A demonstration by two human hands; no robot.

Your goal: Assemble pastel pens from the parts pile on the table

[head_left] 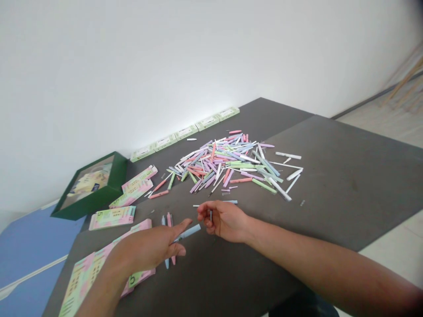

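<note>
A dark green box (114,176) sits tilted at the upper left of the frame, its clear top showing pale yellow printed contents that are too blurred to read. Flat pastel pen cartons (112,218) lie fanned out beside it, more pink-and-green cartons (82,281) are stacked at the lower left under the left hand, and a row of pale green boxes (185,132) lines the far edge against the wall. All of this rests on a dark grey table (330,198), with a blue surface (33,251) at the lower left, a white wall (165,57) behind, and a pale floor (390,123) at the right, where blurred wooden rods (405,83) lean in the upper corner. A heap of pink, lilac, green, blue and white pen parts (224,163) spreads across the middle of the table, well beyond both hands. The left hand (148,246) is half closed, pinching a pale blue pen barrel (189,232) with a metal tip. The right hand (224,222) is curled, with a small grey-blue pen part (210,215) at its fingertips. Pink and blue pen pieces (169,220) lie partly under the left hand, and a long pale pen piece (214,204) lies just past the right hand's fingers.
</note>
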